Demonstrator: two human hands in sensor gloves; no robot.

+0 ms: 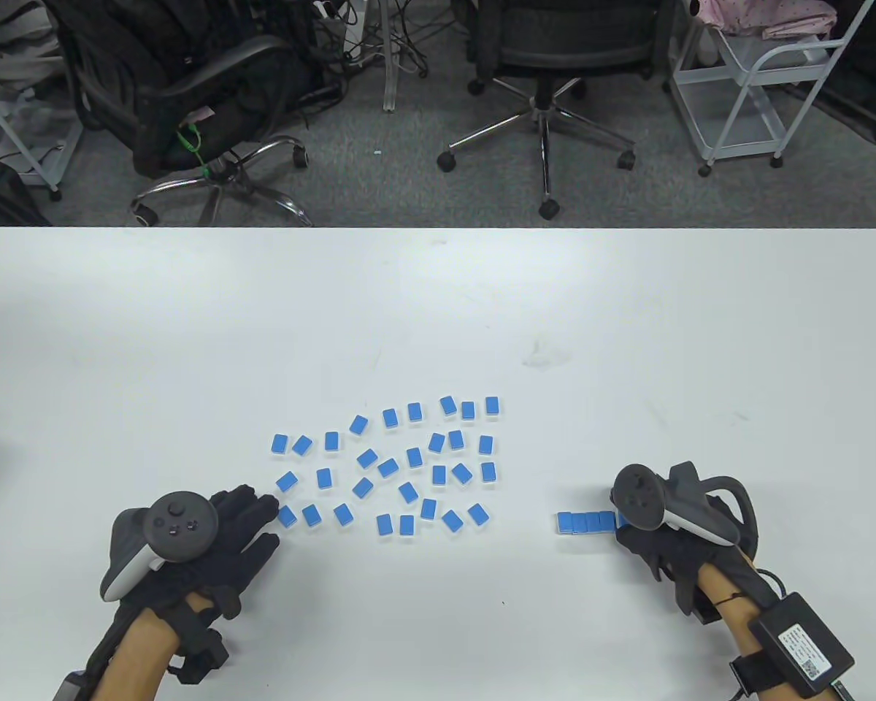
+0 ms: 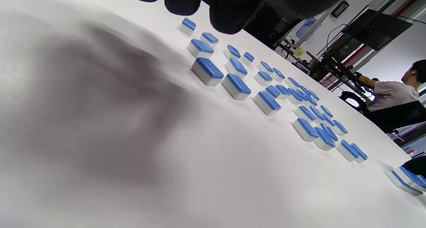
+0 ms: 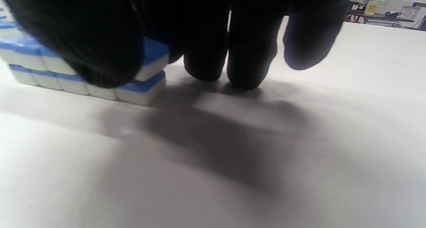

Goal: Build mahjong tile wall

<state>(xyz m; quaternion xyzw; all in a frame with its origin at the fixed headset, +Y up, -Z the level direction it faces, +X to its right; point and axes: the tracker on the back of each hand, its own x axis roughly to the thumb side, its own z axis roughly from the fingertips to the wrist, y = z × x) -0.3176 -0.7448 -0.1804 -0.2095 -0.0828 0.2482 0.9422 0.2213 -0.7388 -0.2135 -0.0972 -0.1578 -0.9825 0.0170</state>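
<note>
Several blue-backed mahjong tiles (image 1: 409, 467) lie scattered face down at the middle of the white table (image 1: 438, 307). At the right stands a short wall of tiles (image 1: 584, 522), two layers high in the right wrist view, its row (image 3: 83, 88) running off to the left. My right hand (image 1: 624, 524) is at the wall's right end. Its thumb (image 3: 83, 38) and fingers pinch the top end tile (image 3: 154, 56), which sits slightly tilted on the lower one. My left hand (image 1: 263, 515) lies flat with fingers straight, the tips just short of the nearest loose tile (image 1: 286, 516).
Two office chairs (image 1: 547, 87) and a white trolley (image 1: 759, 80) stand beyond the table's far edge. A person sits at a desk in the background of the left wrist view (image 2: 396, 88). Bare table surface lies between the loose tiles and the wall.
</note>
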